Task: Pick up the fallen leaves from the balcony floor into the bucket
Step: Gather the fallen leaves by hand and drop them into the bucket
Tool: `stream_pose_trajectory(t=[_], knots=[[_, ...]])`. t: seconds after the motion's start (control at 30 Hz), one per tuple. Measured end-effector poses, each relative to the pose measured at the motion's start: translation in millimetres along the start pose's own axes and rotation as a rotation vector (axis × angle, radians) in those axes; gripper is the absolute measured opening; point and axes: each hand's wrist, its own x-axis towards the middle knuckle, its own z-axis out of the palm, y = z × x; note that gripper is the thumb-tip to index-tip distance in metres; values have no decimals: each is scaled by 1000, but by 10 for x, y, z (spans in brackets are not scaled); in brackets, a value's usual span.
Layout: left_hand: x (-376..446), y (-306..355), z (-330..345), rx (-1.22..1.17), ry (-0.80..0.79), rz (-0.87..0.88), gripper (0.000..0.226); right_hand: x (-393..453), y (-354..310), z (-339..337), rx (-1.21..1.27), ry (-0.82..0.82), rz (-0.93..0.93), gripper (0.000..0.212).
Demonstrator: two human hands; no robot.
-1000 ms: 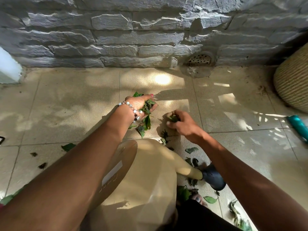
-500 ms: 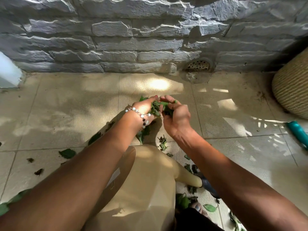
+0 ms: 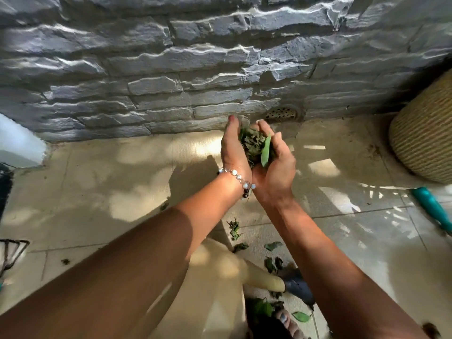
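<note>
Raised since before — left hand [image 3: 233,149], right hand [image 3: 277,165] cupping leaves [image 3: 254,145], fingers curled round, pointing wallward.

A grey rough-stone wall [image 3: 171,69] rises beyond the hands, a round drain grille [image 3: 281,113] at its foot. Beige floor tiles [image 3: 97,192] lie below in dappled sunlight. A woven basket [image 3: 425,138] stands far right.

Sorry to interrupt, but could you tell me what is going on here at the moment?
A person is clearing leaves off a tiled balcony floor. The left hand and right hand are cupped together, holding a bunch of gathered leaves raised above the floor near the stone wall. More loose leaves lie on the tiles below the arms. No bucket is clearly in view, so nothing shows the leaves dropped in yet.
</note>
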Motion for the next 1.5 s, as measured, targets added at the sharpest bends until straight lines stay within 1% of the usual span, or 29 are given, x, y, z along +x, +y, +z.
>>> stream_pose_trajectory(t=[0.03, 0.07, 0.1, 0.13, 0.17, 0.23, 0.3, 0.43, 0.47, 0.5, 0.53, 0.57, 0.6, 0.67, 0.7, 0.73, 0.77, 0.83, 0.9, 0.93, 0.97, 1.07, 1.13, 1.2, 1.27, 1.37, 1.4, 1.47, 1.5], knots=[[-137, 31, 120, 64, -50, -1, 27, 7, -94, -30, -36, 53, -15, 71], [-251, 50, 184, 151, -19, 31, 29, -139, -236, -19, -118, 50, -92, 72], [-344, 103, 247, 160, 29, 11, 33, -281, -428, 90, -114, 147, -132, 58], [-408, 131, 330, 131, 91, -7, 35, -450, -643, 278, 46, 137, -59, 45], [-459, 125, 414, 144, 118, 1, 33, -599, -846, 362, 97, 110, -24, 42], [-678, 130, 631, 226, 135, 20, 28, -917, -1243, 372, 155, 175, -47, 41], [-1092, 109, 959, 287, 85, -1, 26, -1215, -1600, 506, 213, 205, -52, 29], [-1963, 176, 1459, 346, 19, -61, 27, -2001, -2277, 779, 200, 292, -108, 22], [-2169, 209, 1574, 395, 8, -68, 25, -2208, -2448, 850, 251, 331, -135, 25], [-2476, 268, 1738, 413, -59, -91, 25, -2455, -2635, 930, 276, 384, -153, 31], [-2777, 308, 1856, 450, -108, -93, 25, -2689, -2789, 1027, 293, 436, -171, 32], [-3078, 358, 1980, 486, -139, -96, 24, -2967, -2952, 1163, 286, 476, -193, 26], [-3361, 394, 2080, 517, -163, -107, 21, -3240, -3095, 1289, 286, 509, -224, 21], [-3942, 512, 2298, 612, -188, -136, 19, -3769, -3325, 1484, 359, 568, -261, 31], [-4150, 546, 2314, 654, -178, -159, 23, -4045, -3454, 1618, 386, 607, -283, 31], [-4327, 541, 2255, 633, -187, -209, 29, -4298, -3546, 1699, 382, 627, -309, 26], [-4619, 577, 2260, 683, -195, -300, 37, -4549, -3633, 1798, 371, 626, -318, 21], [-5287, 720, 2270, 845, -295, -489, 55, -5031, -3814, 1980, 361, 728, -395, 19], [-5776, 758, 2350, 926, -309, -516, 50, -5451, -3941, 2055, 465, 819, -505, 21], [-5982, 750, 2421, 873, -365, -526, 46, -5652, -3988, 2051, 497, 855, -542, 23], [-6201, 719, 2529, 797, -406, -529, 42, -5857, -4031, 2068, 527, 866, -572, 23], [-6672, 381, 2636, 750, -437, -523, 40, -6438, -4120, 1966, 640, 897, -709, 16], [-6997, 172, 2626, 801, -506, -575, 40, -6812, -4176, 1876, 699, 941, -835, 11], [-7289, -68, 2617, 843, -599, -644, 41, -7162, -4224, 1755, 761, 980, -951, 13], [-7586, -294, 2640, 950, -699, -648, 38, -7542, -4297, 1672, 805, 1054, -1019, 6], [-8046, -644, 2661, 1011, -821, -712, 30, -8083, -4406, 1480, 847, 1145, -1119, 10], [-8206, -757, 2662, 1034, -858, -756, 30, -8229, -4416, 1395, 862, 1173, -1154, 11], [-8466, -1058, 2643, 1075, -948, -826, 48, -8507, -4440, 1236, 891, 1227, -1214, 15], [-8638, -1143, 2642, 1103, -988, -839, 49, -8656, -4454, 1187, 916, 1261, -1229, 18]])
